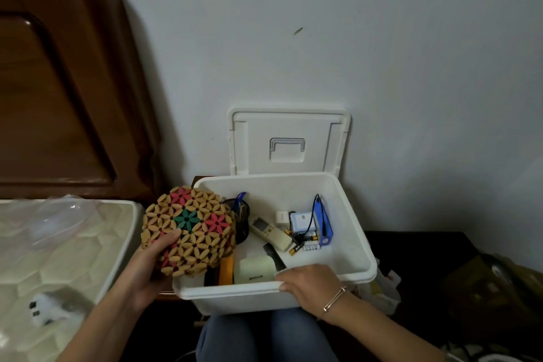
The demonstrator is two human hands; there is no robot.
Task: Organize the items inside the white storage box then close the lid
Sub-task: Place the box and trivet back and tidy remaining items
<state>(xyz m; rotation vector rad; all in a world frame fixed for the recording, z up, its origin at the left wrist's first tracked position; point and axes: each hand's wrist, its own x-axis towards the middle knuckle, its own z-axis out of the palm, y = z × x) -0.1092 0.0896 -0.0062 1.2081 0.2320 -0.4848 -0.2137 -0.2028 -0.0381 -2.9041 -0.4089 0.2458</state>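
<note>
**Fig. 1. Mat held at the open box**

Your left hand point(150, 264) grips the round mat point(189, 232) by its near edge, above the box point(229, 291) at its left rim. Your right hand point(311, 279) curls over the front rim. The mat has no long axis, and its face tilts toward you. Stand it along the left wall, keeping the box steadied. The lid point(288, 126) stands open behind.
</note>
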